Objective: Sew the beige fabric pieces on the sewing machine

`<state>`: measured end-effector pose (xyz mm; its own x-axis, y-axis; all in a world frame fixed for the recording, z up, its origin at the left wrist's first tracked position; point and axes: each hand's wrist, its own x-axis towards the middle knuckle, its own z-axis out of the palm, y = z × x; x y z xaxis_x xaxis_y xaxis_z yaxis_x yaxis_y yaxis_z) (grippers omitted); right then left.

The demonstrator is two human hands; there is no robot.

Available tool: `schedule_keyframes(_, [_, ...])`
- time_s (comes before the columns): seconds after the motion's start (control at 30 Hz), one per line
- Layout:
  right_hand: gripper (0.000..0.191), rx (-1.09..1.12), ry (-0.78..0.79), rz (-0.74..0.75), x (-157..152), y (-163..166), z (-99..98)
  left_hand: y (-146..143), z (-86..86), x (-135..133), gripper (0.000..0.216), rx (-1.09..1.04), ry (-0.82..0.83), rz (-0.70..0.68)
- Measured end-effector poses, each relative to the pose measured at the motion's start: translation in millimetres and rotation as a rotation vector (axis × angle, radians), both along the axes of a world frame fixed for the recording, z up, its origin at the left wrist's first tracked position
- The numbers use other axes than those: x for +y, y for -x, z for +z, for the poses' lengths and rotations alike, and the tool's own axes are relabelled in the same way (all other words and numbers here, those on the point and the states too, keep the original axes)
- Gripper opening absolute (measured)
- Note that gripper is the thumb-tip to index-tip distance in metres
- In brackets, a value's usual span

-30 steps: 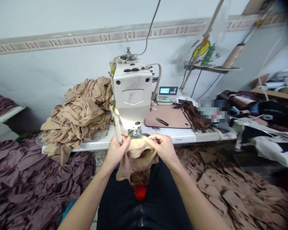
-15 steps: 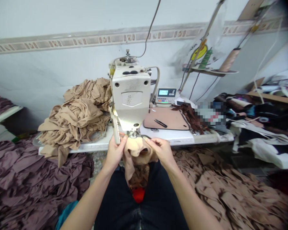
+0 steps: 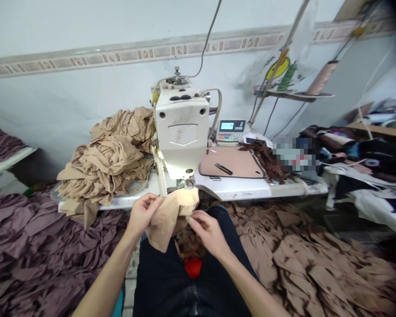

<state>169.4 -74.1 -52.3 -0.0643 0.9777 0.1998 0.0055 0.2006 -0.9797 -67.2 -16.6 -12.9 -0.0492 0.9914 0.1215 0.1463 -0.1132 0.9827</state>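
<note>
1. Soft tan fabric piece (image 3: pixel 164 224) is draping just in front of the white metal sewing machine (image 3: pixel 181 125), its lit upper end lying by the machine's silver presser foot (image 3: pixel 185 183).
2. Bare left hand (image 3: pixel 143 214) is pinching its left edge; bare right hand (image 3: pixel 211 233) is apparently pinching its lower right edge, thumb against forefinger.
3. Hands seem to be positioning cloth; next move is probably calling for squaring the edge at the foot.

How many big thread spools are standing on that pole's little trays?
2: a green spool on the left, and a pinkish spool on the right. I see no others there.
</note>
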Motion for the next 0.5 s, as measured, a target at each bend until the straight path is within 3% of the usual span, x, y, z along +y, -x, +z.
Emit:
schedule_keyframes(0.1, [0.052, 0.126, 0.107, 0.158, 4, 19, 8.4, -17, -11.0, -12, 0.048, 0.033, 0.041, -0.067])
schedule_keyframes(0.23, [0.054, 0.129, 0.155, 0.073, -1, 21, 13.9, -26, -34.9, -37, 0.054, -0.014, 0.086, -0.12])
schedule_keyframes(0.3, [0.055, 0.094, 0.178, 0.07, -7, 11, 14.6, -22, -44.1, -47, 0.055, 0.013, 0.096, -0.239])
schedule_keyframes(0.4, [0.052, -0.037, 0.193, 0.211, -16, -12, 15.5, -14, -50.6, -57, 0.048, 0.101, 0.09, -0.451])
schedule_keyframes(0.5, [0.053, -0.306, 0.124, 0.421, -23, -31, 19.8, -15, -50.5, -63, 0.038, 0.058, 0.128, -0.406])
